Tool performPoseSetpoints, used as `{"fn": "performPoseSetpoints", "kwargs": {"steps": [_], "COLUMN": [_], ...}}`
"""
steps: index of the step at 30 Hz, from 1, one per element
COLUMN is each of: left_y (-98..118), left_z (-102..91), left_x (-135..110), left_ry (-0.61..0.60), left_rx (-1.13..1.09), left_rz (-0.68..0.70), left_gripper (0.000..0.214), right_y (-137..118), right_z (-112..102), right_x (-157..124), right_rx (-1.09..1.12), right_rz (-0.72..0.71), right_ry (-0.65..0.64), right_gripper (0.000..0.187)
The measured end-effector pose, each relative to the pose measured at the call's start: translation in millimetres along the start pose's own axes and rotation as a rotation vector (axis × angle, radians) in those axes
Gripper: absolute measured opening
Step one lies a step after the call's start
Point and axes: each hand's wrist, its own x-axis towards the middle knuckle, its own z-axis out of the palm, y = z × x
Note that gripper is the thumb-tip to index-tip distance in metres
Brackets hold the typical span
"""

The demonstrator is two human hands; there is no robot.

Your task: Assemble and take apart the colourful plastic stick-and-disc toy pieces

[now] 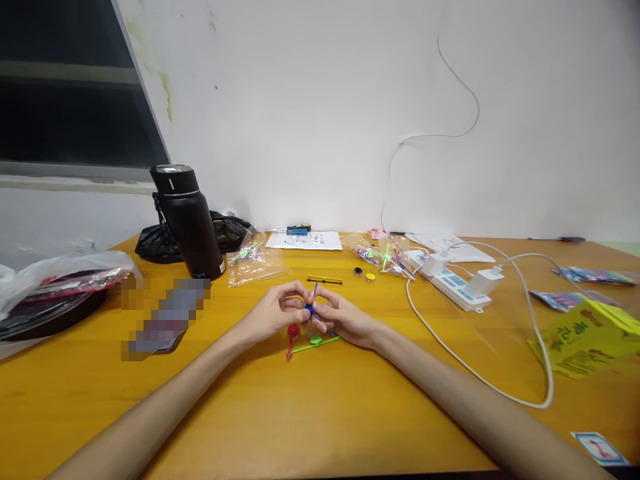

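A small blue plastic arrow spinner point(311, 309) with a round hub is held between my two hands over the table. My left hand point(280, 312) pinches its hub side with thumb and fingers. From the other side, my right hand point(347, 316) grips the same piece, partly hiding it. Just below the hands lie a red arrow piece point(293, 331) and a green arrow piece point(315, 341). Beyond them are a thin yellow and black arrow pair point(324, 281), a black round cap point(358, 271) and a yellow round cap point(370, 277).
Left stand a black bottle point(187, 227) and a blurred-out phone point(167, 320). Clear bags of plastic parts point(257, 260), a screwdriver point(299, 230) and papers point(325, 241) lie behind. At right are a power strip point(460, 291) with looping white cables and a yellow box point(585, 340).
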Motion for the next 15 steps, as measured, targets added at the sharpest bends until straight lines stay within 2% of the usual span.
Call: {"fn": "performPoseSetpoints", "kwargs": {"steps": [5,9,11,15], "left_y": [-3.4,-3.0,-3.3,-8.0], "left_z": [-4.5,-8.5,-9.4,-10.4], "left_x": [1.2,2.0,3.2,7.4], "left_ry": [0.01,0.101,0.168,0.272], "left_rx": [0.017,-0.041,-0.145,-0.267], "left_rz": [0.056,0.037,0.001,-0.103], "left_gripper": [0.03,0.023,0.02,0.017], "right_y": [-2.7,-0.7,0.3,-0.8], "right_z": [0.2,-1.4,-1.1,3.5], "right_x": [-4.1,-4.8,-3.1,-1.8], "right_rx": [0.014,-0.067,-0.195,-0.669], "right_rz": [-0.016,-0.044,-0.133,-0.378], "right_ry": [0.01,0.042,0.135,0.379], "right_gripper": [0.04,0.036,0.036,0.026]}}
